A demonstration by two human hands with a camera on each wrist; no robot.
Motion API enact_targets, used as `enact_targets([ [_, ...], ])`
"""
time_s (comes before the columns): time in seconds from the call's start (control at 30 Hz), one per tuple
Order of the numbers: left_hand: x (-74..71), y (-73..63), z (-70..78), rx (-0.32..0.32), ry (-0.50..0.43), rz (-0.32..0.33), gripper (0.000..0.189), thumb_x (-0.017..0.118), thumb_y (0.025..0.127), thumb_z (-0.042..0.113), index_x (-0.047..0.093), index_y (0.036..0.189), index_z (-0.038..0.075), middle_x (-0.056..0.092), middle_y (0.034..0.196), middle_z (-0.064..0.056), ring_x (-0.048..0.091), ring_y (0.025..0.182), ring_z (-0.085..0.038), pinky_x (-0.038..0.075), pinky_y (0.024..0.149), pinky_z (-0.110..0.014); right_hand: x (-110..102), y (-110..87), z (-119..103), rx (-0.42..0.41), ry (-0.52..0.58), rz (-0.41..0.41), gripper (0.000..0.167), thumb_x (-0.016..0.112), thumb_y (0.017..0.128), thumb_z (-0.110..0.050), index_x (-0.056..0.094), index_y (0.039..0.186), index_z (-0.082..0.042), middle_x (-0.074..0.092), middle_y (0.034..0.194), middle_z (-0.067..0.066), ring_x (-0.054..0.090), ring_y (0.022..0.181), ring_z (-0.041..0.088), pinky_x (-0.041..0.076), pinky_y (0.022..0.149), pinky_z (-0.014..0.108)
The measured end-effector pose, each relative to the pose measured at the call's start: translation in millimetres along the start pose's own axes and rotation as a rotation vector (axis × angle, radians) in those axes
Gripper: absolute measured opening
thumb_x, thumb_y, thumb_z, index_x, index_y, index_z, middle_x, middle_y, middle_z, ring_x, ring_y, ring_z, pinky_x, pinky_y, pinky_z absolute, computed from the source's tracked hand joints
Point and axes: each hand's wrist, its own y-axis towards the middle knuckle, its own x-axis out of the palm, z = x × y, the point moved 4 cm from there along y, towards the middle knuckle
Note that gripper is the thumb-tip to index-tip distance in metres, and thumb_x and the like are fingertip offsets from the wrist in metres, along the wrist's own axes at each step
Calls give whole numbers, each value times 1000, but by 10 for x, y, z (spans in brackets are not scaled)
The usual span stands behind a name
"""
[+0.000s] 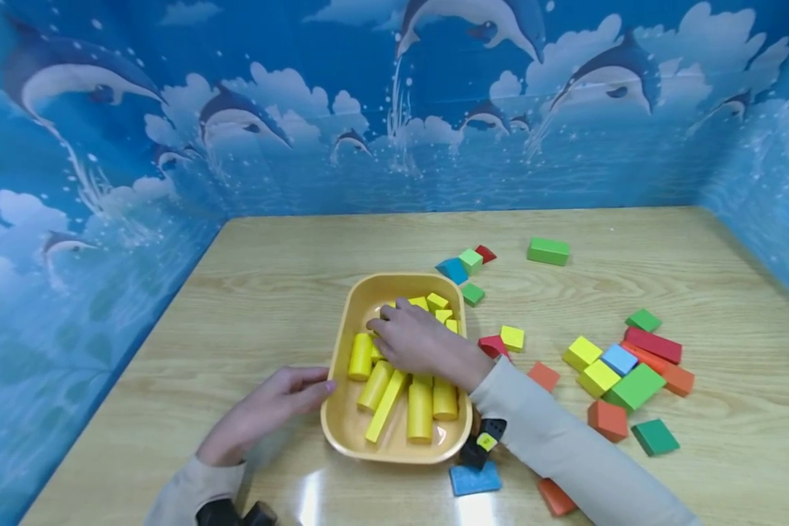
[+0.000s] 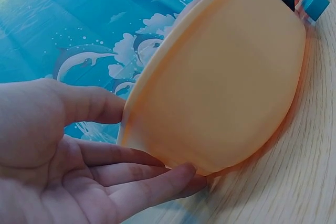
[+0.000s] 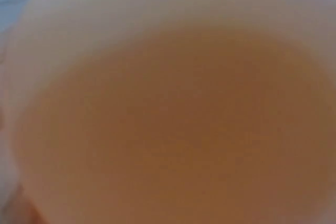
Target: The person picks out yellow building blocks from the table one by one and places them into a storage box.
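- The person's left hand (image 1: 272, 409) is at the near left side of the tan tray (image 1: 394, 451), its fingers loosely extended, thumb at the rim and fingertips against the outer wall.
- The right hand (image 1: 410, 340) reaches down into the tray, over the yellow pieces, its fingers bent; I can't tell whether they grip one, and the close-up at that wrist is just a blur.
- The tray rests on the wooden table (image 1: 269, 285), holding yellow cylinders (image 1: 421, 413), a long yellow bar (image 1: 386, 409) and, toward the far end, smaller yellow blocks (image 1: 437, 301).
- Just beyond the tray's right side lies a yellow cube (image 1: 512, 338), touching or nearly touching a red arched block (image 1: 493, 346).
- Farther right I see a cluster of red, orange, green, blue and yellow blocks (image 1: 636, 387).
- A flat blue block (image 1: 475, 479) lies near the tray's front right corner.
- A green block (image 1: 548, 251) sits apart, toward the back.
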Motion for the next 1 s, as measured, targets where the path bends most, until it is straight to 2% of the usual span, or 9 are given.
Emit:
enact_targets([
  [0.13,3,3,-3,7,-15,-14,53,51,100,29,46,136,-9,55,134,-23,58,117,-30,47,100,-43,16,-12,24,7,20,-52,58,51,95,-53,52,139,-15,53,133,8,47,110,23,45,93,34],
  [0.2,-1,-2,-5,17,-7,-11,52,51,100,28,46,136,-10,55,133,-23,58,117,-30,48,99,-43,-4,-23,43,18,63,-84,68,53,91,-61,48,143,-17,47,140,8,45,118,24,44,99,36],
  [0.3,-11,-3,-7,17,1,-8,52,51,100,27,46,136,-11,55,133,-24,58,117,-31,48,99,-43,-99,-71,93,24,158,-98,73,54,89,-62,42,147,-19,39,148,9,44,127,24,42,105,40],
  [0.4,-15,2,-3,2,4,-10,53,51,100,28,45,136,-10,55,133,-24,58,117,-31,48,99,-44,-264,-201,199,20,254,-38,67,58,92,-52,42,146,-17,40,148,10,44,130,26,42,106,44],
  [0.53,-17,4,8,-6,3,-9,53,51,100,28,45,137,-10,54,134,-24,58,118,-32,48,99,-44,-460,-527,447,19,273,70,53,62,94,-35,50,140,-10,51,140,10,50,125,28,46,101,47],
  [0.67,-23,2,3,-17,-9,-5,54,52,100,29,45,136,-10,54,134,-24,58,117,-31,48,99,-44,-520,-921,806,72,200,127,42,68,91,-20,59,130,-6,60,128,11,56,116,30,51,93,48],
  [0.8,-23,-5,-5,-20,-11,-5,55,53,99,30,46,136,-9,55,133,-23,58,116,-30,47,100,-45,-450,-1287,1144,188,109,99,35,72,87,-12,64,120,-4,63,118,15,60,105,32,55,84,48],
  [0.93,-25,-3,-5,-14,11,3,54,53,99,32,49,136,-7,57,132,-20,58,117,-28,45,102,-47,-292,-1582,1336,289,74,27,34,75,85,-19,67,114,-3,65,109,15,62,92,29,57,74,46],
  [1.0,-21,2,-3,-6,24,6,53,53,99,32,50,135,-6,58,131,-19,58,117,-27,44,103,-47,-222,-1691,1376,316,59,24,39,77,83,-25,67,113,-2,65,105,15,63,86,26,57,70,44],
])
